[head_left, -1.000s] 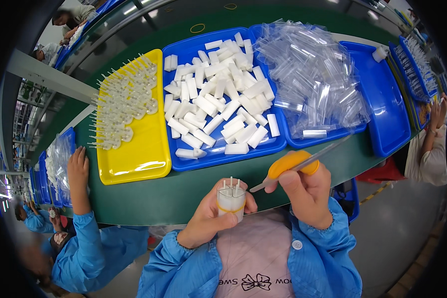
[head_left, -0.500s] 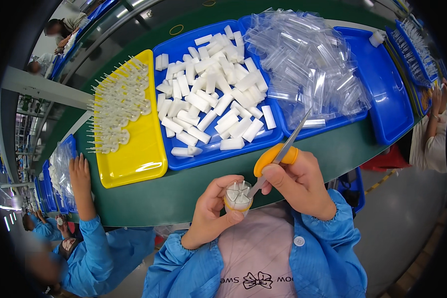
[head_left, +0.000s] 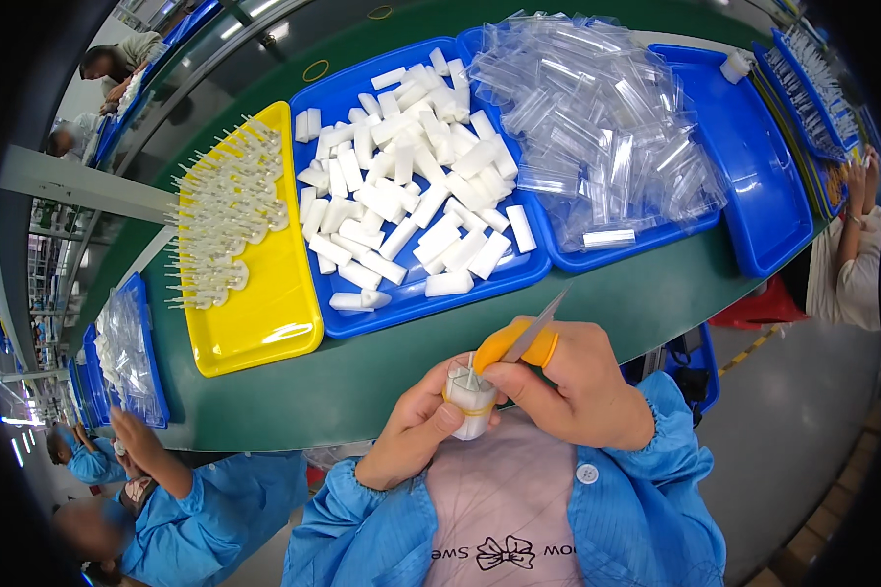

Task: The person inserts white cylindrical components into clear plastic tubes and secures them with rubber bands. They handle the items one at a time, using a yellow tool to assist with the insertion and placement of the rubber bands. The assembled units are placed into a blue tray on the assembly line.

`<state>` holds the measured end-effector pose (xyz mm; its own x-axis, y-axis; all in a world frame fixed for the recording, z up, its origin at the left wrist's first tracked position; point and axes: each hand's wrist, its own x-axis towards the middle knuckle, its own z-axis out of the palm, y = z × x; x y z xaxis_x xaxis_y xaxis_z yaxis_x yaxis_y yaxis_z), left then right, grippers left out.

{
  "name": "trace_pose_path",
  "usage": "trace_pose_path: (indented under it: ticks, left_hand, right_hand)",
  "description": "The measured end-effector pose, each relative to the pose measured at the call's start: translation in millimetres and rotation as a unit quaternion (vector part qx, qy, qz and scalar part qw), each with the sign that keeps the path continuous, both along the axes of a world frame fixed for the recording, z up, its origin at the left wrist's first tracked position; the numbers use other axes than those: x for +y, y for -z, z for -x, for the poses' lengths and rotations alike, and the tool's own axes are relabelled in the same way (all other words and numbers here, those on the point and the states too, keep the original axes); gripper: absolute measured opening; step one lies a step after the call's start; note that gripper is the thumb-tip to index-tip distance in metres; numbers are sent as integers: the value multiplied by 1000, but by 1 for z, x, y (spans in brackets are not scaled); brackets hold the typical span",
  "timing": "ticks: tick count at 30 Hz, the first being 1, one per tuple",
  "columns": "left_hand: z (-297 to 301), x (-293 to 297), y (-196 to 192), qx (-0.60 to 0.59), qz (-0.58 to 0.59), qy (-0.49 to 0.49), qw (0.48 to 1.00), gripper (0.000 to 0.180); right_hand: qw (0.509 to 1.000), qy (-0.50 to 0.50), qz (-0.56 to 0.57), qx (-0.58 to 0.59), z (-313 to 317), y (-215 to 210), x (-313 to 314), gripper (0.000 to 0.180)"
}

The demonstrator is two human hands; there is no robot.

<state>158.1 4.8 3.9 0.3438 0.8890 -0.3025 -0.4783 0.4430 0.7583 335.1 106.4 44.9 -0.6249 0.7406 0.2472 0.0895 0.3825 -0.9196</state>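
My left hand [head_left: 418, 423] is closed around a small bundle of white pieces [head_left: 471, 401], with a yellow rubber band around its middle. In my right hand [head_left: 582, 391] is a slim metal tool [head_left: 541, 328] with a pointed end sticking up past the fingers; its exact kind I cannot make out. An orange finger cover [head_left: 516, 344] sits on the bent index finger, pressed to the tool. My right fingertips are at the top of the bundle, where thin upright parts show. The tool's lower end is mostly hidden by the fingers.
Ahead stands a blue tray [head_left: 347, 325] of white foam-like blocks. Left of it is a yellow tray [head_left: 264, 357] of white pieces with thin stems. Clear plastic sleeves [head_left: 597, 147] heap to the right, beside another blue tray [head_left: 768, 249]. A co-worker's hand [head_left: 137, 440] is at far left.
My right hand has come down and left, bringing its fingers onto the bundle's top. The bundle has tipped to show more of its side. The co-worker's hand at left has moved down.
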Motion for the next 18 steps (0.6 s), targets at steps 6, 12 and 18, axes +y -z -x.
trace_pose_path:
  ticks: [6,12,18]
  left_hand:
    - [3,-1,1,-34,7,19,999,67]
    - [1,3,-2,-21,-7,28,999,65]
    - [1,3,0,-19,-14,33,999,62]
  right_hand:
    - [996,27,80,15,-4,0,0,17]
    - [972,54,200,112,-2,4,0,19]
    - [972,43,207,103,-1,5,0,18]
